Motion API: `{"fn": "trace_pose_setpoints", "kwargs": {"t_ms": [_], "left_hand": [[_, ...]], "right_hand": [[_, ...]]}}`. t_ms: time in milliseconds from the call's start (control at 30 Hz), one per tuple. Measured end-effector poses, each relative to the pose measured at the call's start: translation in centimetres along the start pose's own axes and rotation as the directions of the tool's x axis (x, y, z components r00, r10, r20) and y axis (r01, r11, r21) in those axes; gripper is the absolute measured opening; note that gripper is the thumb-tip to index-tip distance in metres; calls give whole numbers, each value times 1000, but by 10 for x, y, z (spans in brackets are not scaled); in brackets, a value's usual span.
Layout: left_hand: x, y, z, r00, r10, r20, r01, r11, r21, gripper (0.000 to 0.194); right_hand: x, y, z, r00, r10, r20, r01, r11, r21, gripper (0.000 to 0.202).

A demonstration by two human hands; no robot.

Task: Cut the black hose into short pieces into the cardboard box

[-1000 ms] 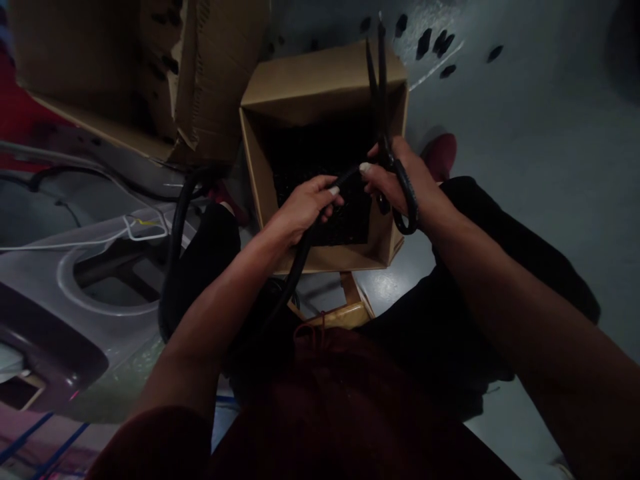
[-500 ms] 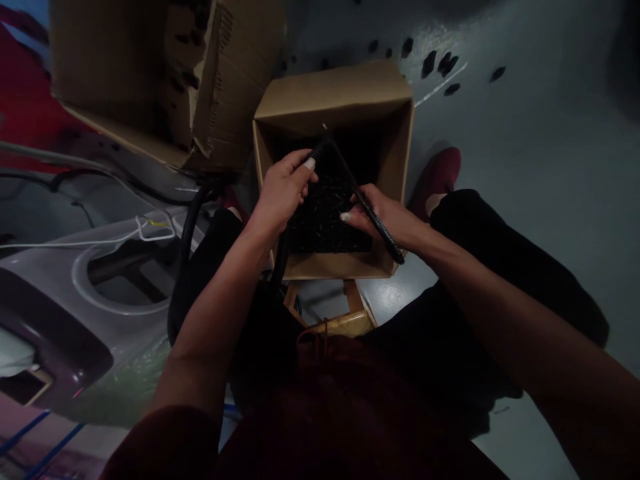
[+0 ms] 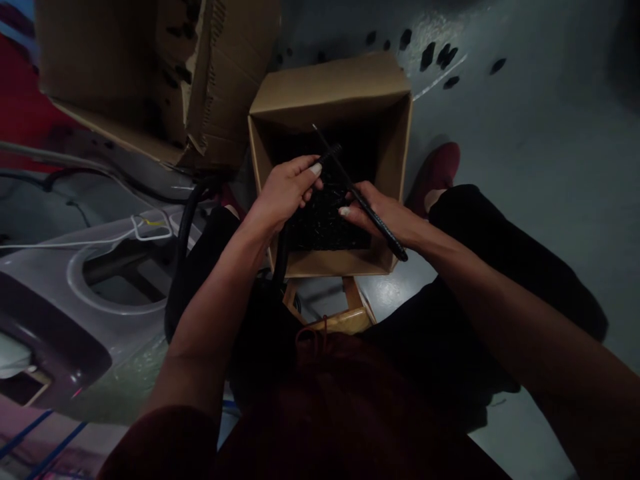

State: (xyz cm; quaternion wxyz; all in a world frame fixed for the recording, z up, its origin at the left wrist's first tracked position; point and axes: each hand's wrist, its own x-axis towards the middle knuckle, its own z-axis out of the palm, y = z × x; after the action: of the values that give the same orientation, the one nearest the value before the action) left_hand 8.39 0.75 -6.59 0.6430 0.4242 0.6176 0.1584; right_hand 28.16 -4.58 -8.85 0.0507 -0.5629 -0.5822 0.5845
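Over an open cardboard box [image 3: 325, 83], my left hand [image 3: 287, 190] is closed around the end of a black ribbed hose [image 3: 330, 153]. What looks like the same hose reappears below that wrist, dark against the box edge. My right hand [image 3: 377, 210] grips a long thin black tool [image 3: 391, 241] with a fine pale tip; its exact kind is unclear. The tool slants up to the left and crosses the hose end in this view; whether they touch I cannot tell. Beneath both hands, many small shiny black pieces [image 3: 325, 227] lie in the box.
A larger torn cardboard box [image 3: 240, 87] stands at upper left. Left of my legs is a grey plastic stool [image 3: 55, 273] with a round opening, with cables [image 3: 105, 167] above it. A wooden stand [image 3: 353, 320] sits below the box. Dark pieces [image 3: 429, 57] dot the floor.
The tool in my right hand has shifted, so its tip now reaches left past the hose end. My left hand has moved slightly; the hose end now points further right.
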Motion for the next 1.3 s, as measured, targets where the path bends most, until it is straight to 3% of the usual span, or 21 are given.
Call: {"fn": "trace_pose_setpoints", "kwargs": {"t_ms": [367,733,1000,1300], "left_hand": [[-1,-2,4,998,-20,57,21,1000,-6,17],[-2,2,7,994,-101,37,104,991,-85,17],[2,-3,7,991,-130,22,132,982,-137,16],[3,-3,10,986,-163,39,167,977,-134,16]], "right_hand": [[-1,-2,5,1000,15,-23,-15,1000,1,68],[-2,-9,1,991,107,-76,-114,989,-95,52],[-2,-9,4,992,61,-109,-78,985,-156,36],[1,-6,1,995,56,-78,-73,971,-229,37]]}}
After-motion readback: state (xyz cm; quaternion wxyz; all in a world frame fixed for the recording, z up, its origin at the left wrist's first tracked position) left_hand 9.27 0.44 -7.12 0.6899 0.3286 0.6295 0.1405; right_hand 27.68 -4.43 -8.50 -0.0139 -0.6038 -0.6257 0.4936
